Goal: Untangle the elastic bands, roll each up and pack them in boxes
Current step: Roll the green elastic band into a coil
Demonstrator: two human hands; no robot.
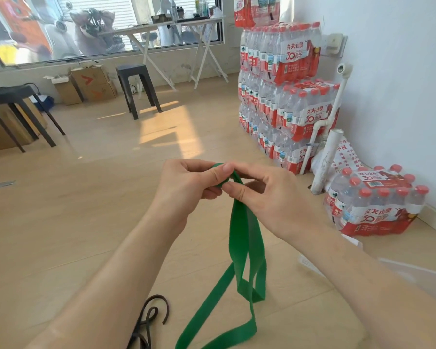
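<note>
A wide green elastic band (246,248) hangs from my two hands, held up over the wooden floor. Its top end is wound into a small roll between my fingers. My left hand (186,187) grips that roll, thumb on top. My right hand (267,195) pinches the band just beside the roll, index finger over it. The loose part drops down in folded loops and trails off the bottom edge. A dark brown band (151,316) lies tangled on the floor at the lower left.
Stacked packs of water bottles (285,91) stand against the right wall, one more pack (373,202) on the floor near my right hand. A clear plastic box (418,275) lies at the right. Black stools (136,89) and cardboard boxes (91,81) stand further back.
</note>
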